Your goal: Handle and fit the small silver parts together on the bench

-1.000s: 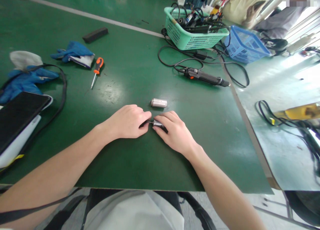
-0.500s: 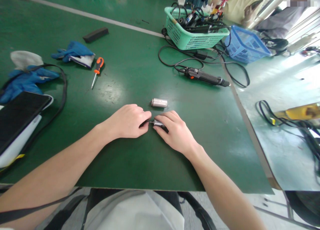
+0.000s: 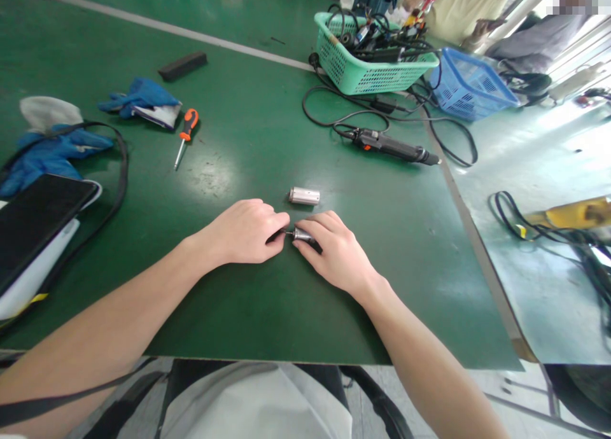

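My right hand (image 3: 334, 245) is closed around a small silver metal cylinder (image 3: 301, 235), whose left end shows between thumb and fingers. A thin shaft juts from that end toward my left hand (image 3: 252, 231). The left fingers are pinched together at the shaft's tip; what they hold, if anything, is hidden in the palm's shadow. Both hands rest low over the green table. Just beyond them lies a second silver metal cylinder (image 3: 304, 196) on its side, touched by neither hand.
An orange-and-black screwdriver (image 3: 188, 133), blue gloves (image 3: 143, 100) and a dark bar (image 3: 183, 66) lie to the left, near a phone (image 3: 42, 222). At right are a corded electric screwdriver (image 3: 389, 146), a green basket (image 3: 372, 79) of tools and a blue basket (image 3: 470, 89). People stand beyond.
My hands and the metal cylinders stay practically where they were. In the background, a person's hand has shifted slightly.
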The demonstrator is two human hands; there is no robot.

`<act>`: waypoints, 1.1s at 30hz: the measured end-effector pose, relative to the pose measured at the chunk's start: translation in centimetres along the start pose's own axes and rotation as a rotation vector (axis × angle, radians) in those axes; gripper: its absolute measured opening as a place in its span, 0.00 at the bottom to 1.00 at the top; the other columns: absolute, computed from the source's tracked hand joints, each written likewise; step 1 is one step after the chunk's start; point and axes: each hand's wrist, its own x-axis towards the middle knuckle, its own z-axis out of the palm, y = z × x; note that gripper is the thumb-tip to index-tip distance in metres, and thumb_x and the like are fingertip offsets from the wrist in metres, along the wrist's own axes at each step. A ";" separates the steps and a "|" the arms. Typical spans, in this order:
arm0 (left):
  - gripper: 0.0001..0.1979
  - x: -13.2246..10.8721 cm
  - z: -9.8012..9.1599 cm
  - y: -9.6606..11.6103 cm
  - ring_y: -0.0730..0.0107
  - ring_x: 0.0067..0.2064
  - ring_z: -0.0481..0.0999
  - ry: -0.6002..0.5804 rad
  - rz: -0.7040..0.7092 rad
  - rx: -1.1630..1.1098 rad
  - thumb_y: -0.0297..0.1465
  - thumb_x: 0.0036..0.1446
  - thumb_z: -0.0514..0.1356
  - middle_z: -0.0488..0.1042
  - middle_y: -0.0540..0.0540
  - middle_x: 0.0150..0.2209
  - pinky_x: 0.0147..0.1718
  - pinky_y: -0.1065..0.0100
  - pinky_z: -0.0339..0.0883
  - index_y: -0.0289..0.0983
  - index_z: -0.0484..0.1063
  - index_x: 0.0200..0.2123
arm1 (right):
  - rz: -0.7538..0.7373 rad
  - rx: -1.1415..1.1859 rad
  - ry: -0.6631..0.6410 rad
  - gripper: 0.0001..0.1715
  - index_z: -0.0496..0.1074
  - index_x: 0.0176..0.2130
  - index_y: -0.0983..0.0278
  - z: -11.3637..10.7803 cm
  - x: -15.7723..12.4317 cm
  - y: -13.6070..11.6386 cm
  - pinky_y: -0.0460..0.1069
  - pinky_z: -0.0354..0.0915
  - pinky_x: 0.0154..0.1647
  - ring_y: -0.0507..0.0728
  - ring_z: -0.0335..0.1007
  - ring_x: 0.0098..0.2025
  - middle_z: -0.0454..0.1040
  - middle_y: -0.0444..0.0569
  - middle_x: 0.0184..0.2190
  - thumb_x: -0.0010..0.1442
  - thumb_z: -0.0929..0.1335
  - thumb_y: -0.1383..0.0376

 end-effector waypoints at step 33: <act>0.20 0.3 0.1 -0.2 0.59 0.33 0.77 -0.036 -0.014 -0.024 0.48 0.66 0.58 0.77 0.44 0.30 0.35 0.62 0.66 0.37 0.76 0.38 | 0.042 -0.380 -0.202 0.16 0.75 0.51 0.58 -4.3 -0.6 3.0 0.58 0.70 0.44 0.64 0.66 0.45 0.70 0.56 0.42 0.67 0.65 0.71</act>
